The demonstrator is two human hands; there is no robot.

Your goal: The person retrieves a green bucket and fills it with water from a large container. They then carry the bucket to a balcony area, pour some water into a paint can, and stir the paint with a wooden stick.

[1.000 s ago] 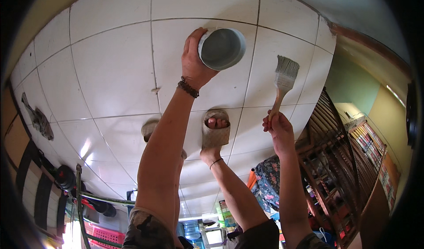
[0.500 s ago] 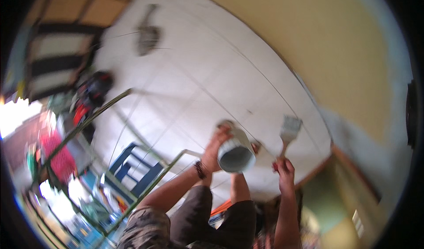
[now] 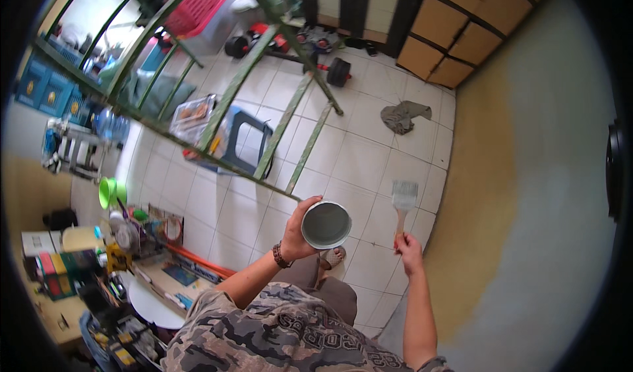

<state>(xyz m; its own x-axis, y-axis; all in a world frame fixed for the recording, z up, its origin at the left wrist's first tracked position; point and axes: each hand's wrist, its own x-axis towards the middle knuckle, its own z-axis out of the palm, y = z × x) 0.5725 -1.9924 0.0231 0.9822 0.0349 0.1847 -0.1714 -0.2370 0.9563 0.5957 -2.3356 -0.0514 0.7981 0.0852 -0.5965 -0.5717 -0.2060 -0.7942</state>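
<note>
My left hand (image 3: pixel 298 230) is wrapped round the side of a round paint can (image 3: pixel 326 225), whose open top faces up and shows grey inside. A beaded bracelet circles that wrist. My right hand (image 3: pixel 409 253) grips the wooden handle of a wide paintbrush (image 3: pixel 403 197). Its bristles point away from me and are coated in pale grey. Brush and can are apart, with white floor tiles between them. To the right rises a wall (image 3: pixel 484 227) with a yellowish area and a pale grey area.
A green metal ladder (image 3: pixel 227 115) slants across the left, close to the can. Beyond it are a blue stool (image 3: pixel 247 138) and a barbell (image 3: pixel 338 72). A crumpled cloth (image 3: pixel 400 117) lies on the tiles near the wall. A cluttered table (image 3: pixel 59 306) stands at lower left.
My view has swung round, bringing the ladder, the cluttered table and more of the room into sight. The can now sits more upright. Both hands keep their holds.
</note>
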